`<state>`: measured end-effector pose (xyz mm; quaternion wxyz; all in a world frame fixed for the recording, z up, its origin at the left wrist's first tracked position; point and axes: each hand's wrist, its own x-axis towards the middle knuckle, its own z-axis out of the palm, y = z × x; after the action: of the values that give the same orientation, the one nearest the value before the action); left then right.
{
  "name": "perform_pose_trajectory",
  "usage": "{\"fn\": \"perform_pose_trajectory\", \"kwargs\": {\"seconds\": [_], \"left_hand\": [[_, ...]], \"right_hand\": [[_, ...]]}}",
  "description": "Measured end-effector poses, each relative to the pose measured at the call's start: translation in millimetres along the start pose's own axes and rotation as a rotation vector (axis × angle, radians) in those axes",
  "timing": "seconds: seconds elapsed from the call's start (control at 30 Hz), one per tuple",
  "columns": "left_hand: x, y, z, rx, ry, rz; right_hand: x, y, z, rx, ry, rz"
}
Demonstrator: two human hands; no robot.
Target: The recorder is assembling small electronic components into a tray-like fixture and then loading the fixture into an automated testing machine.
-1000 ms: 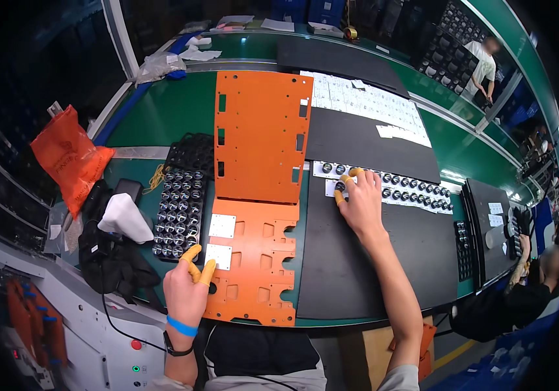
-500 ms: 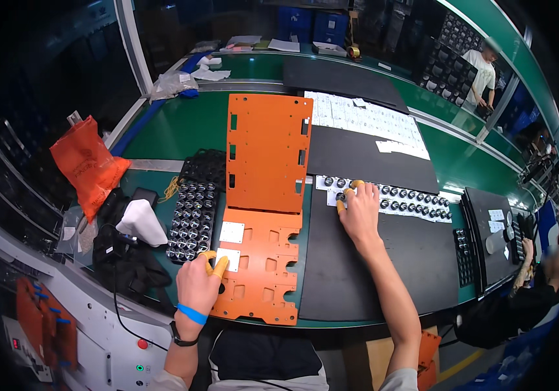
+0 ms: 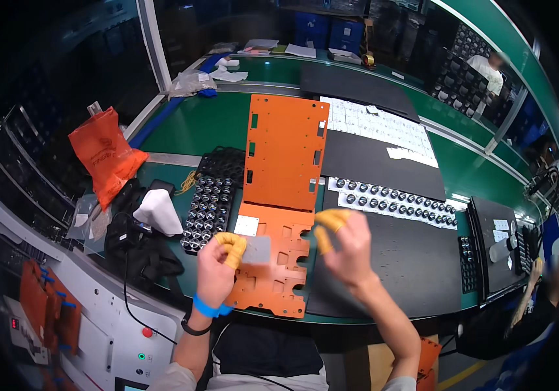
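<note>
My left hand [image 3: 217, 270], with yellow finger cots, pinches a small pale square plate [image 3: 258, 250] above the lower part of the orange fixture [image 3: 273, 296]. The plate is a little blurred. My right hand [image 3: 350, 251], also in yellow finger cots, hovers just right of the fixture; its fingers are apart and I see nothing in them. Another white square plate [image 3: 247, 225] lies on the fixture behind my left hand. The fixture's orange lid [image 3: 286, 153] stands raised at the back. Rows of round black parts [image 3: 397, 195] sit on white strips to the right.
A black tray of round, shiny parts [image 3: 207, 205] stands left of the fixture. Black mats [image 3: 383, 267] cover the right side, with white sheets [image 3: 377, 127] farther back. An orange bag [image 3: 106, 156] and a white bottle-like thing [image 3: 159, 212] are at left. Another person [image 3: 527, 313] works at far right.
My left hand has lifted the pale plate off the fixture and tilted it. My right hand has drawn back from the rows of black parts, toward the fixture. The view has shifted slightly.
</note>
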<state>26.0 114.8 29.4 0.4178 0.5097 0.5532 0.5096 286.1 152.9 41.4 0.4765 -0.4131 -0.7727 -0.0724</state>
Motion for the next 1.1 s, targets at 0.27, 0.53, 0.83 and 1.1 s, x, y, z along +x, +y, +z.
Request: {"fn": "perform_pose_trajectory", "kwargs": {"seconds": [0.27, 0.53, 0.83, 1.1], "left_hand": [[-26, -21, 10, -1.221, -0.618, -0.549], [-39, -14, 24, -1.096, -0.527, -0.532], [-29, -2, 16, -0.767, -0.561, -0.325], [-18, -30, 6, -0.853, -0.526, -0.388]], "right_hand": [[-3, -84, 7, 0.381, -0.077, -0.002], [1, -92, 7, 0.343, -0.056, 0.022], [8, 1, 4, -0.06, 0.132, 0.183], [-2, 100, 32, -0.403, -0.17, 0.227]]}}
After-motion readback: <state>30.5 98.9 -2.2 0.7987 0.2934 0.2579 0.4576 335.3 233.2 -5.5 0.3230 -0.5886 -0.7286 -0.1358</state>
